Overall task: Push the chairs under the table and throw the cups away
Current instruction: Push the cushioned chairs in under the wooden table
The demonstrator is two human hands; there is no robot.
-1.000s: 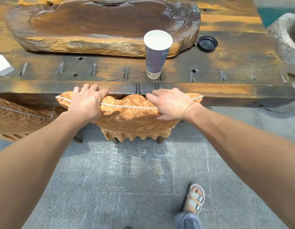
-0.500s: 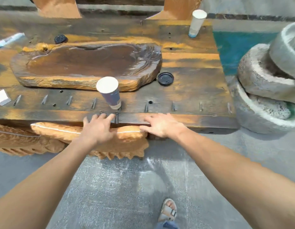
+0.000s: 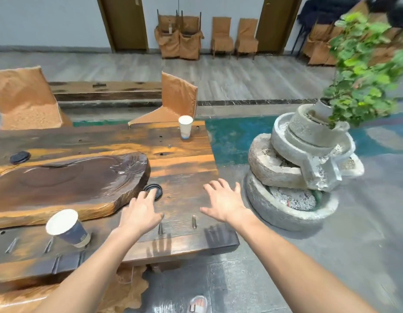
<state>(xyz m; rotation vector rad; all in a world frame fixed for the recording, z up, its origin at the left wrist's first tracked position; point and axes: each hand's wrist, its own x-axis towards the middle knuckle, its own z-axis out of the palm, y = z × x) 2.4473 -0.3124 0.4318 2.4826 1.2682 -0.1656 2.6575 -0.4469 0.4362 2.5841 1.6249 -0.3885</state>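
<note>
The left hand (image 3: 140, 214) and right hand (image 3: 223, 202) hover, fingers spread and empty, over the rough dark wooden tabletop (image 3: 184, 159). A tapered paper cup (image 3: 67, 228) stands left of the left hand.

A pale wall (image 3: 49, 19) with two brown doors (image 3: 126, 21) closes the far side. Fabric-covered chairs (image 3: 222, 35) line it, some stacked upside down. The grey floor (image 3: 331, 256) meets a teal patch (image 3: 230, 141). Right of the desk (image 3: 184, 159), stacked stone millstones (image 3: 293, 177) carry a leafy green plant (image 3: 363, 71).
</note>
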